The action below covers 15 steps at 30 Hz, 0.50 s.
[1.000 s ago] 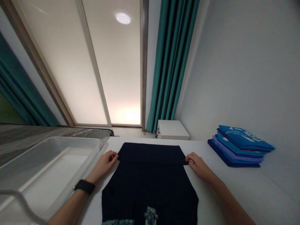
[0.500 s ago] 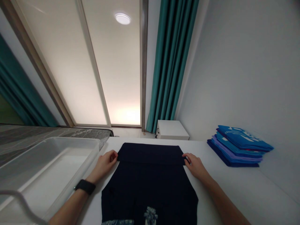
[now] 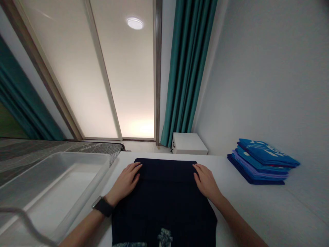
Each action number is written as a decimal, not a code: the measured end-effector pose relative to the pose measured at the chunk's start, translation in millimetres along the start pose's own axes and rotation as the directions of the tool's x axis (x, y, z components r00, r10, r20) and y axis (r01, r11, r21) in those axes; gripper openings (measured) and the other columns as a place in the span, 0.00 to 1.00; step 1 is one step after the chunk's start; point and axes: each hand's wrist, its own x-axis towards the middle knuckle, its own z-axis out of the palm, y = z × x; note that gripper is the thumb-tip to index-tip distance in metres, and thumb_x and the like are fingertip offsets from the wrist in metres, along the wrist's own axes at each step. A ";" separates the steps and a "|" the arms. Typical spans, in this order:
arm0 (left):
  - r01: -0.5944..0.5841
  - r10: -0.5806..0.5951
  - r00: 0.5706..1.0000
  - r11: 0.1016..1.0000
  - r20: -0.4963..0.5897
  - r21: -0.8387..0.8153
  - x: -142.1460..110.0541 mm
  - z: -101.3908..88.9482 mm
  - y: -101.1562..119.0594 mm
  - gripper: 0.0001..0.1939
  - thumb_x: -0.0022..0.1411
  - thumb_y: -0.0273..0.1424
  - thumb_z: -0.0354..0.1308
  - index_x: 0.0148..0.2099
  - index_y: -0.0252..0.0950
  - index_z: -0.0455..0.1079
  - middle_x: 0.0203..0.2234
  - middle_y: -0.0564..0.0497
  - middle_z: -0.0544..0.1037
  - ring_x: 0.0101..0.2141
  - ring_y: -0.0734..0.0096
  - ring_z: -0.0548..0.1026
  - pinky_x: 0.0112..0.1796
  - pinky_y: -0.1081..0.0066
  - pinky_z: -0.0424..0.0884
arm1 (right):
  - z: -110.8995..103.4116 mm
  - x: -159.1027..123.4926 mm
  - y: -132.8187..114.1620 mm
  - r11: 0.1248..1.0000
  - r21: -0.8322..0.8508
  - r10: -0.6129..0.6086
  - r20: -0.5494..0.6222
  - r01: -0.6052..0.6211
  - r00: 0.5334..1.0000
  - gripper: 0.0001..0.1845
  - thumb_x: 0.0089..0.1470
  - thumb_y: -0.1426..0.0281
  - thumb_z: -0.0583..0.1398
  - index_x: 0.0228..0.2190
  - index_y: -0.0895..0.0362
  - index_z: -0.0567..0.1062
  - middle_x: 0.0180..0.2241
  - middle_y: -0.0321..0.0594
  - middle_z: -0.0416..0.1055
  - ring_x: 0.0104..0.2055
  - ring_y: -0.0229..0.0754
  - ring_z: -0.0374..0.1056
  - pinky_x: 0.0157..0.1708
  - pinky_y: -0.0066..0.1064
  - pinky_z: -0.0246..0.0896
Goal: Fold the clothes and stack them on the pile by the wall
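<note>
cloth (image 3: 164,202) is spread on the table (image 3: 239,219), its far corners touched by left hand (image 3: 126,181) and right hand (image 3: 207,181), thumbs parted from fingers (image 3: 134,167), nothing visibly pinched. smoothing of the far fold (image 3: 167,171) is apparently in hand; even pressure seems called for next.

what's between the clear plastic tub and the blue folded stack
The head view shows the dark garment on the white table, left hand and right hand on its edges.

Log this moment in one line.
left hand: on dark cloth, far-left corner; right hand: on far-right corner; folded stack: right; plastic bin: left
</note>
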 end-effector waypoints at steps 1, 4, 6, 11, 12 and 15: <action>-0.033 0.032 0.999 0.999 0.017 0.025 4.6 4.6 8.4 0.21 0.66 0.32 0.45 0.60 0.37 0.63 0.57 0.45 0.68 0.55 0.59 0.67 0.56 0.57 0.64 | 2.2 3.9 -12.1 1.000 -0.006 -0.020 0.040 0.020 0.999 0.23 0.60 0.69 0.47 0.55 0.59 0.67 0.55 0.49 0.66 0.57 0.49 0.60 0.57 0.42 0.53; -0.127 0.120 0.990 0.987 0.072 0.100 24.2 21.9 36.8 0.26 0.67 0.35 0.44 0.65 0.36 0.55 0.62 0.44 0.62 0.61 0.60 0.61 0.59 0.59 0.60 | 10.5 21.3 -50.8 0.997 -0.019 -0.076 0.151 0.080 0.986 0.27 0.62 0.68 0.45 0.58 0.64 0.63 0.61 0.51 0.60 0.63 0.49 0.53 0.62 0.43 0.45; -0.152 0.139 0.985 0.979 0.099 0.137 40.4 35.0 55.0 0.27 0.68 0.36 0.43 0.67 0.35 0.52 0.64 0.44 0.58 0.63 0.62 0.57 0.60 0.60 0.57 | 16.8 36.0 -74.8 0.995 -0.017 -0.094 0.200 0.100 0.975 0.28 0.62 0.68 0.43 0.60 0.65 0.60 0.63 0.50 0.55 0.65 0.48 0.49 0.63 0.44 0.41; -0.111 0.082 0.982 0.980 0.172 0.167 70.8 62.7 78.3 0.27 0.67 0.32 0.42 0.66 0.32 0.54 0.65 0.44 0.56 0.64 0.63 0.53 0.62 0.60 0.52 | 35.4 62.3 -107.4 1.000 -0.019 -0.018 0.293 0.025 0.956 0.30 0.62 0.67 0.43 0.63 0.64 0.56 0.66 0.47 0.48 0.68 0.46 0.41 0.65 0.45 0.32; -0.084 0.051 0.980 0.982 0.193 0.168 72.9 66.5 78.7 0.27 0.67 0.33 0.41 0.66 0.32 0.54 0.65 0.43 0.56 0.64 0.63 0.54 0.62 0.59 0.52 | 39.6 63.8 -108.4 1.000 -0.023 0.008 0.319 0.000 0.948 0.30 0.62 0.67 0.43 0.63 0.64 0.55 0.66 0.46 0.47 0.68 0.46 0.40 0.65 0.45 0.31; -0.003 -0.037 0.971 0.986 0.238 0.165 73.3 73.8 75.8 0.27 0.67 0.35 0.41 0.66 0.32 0.55 0.65 0.44 0.57 0.64 0.61 0.54 0.62 0.58 0.51 | 50.7 62.9 -105.4 0.997 -0.036 0.074 0.385 -0.065 0.920 0.32 0.62 0.64 0.42 0.64 0.65 0.52 0.67 0.46 0.43 0.69 0.44 0.37 0.65 0.45 0.27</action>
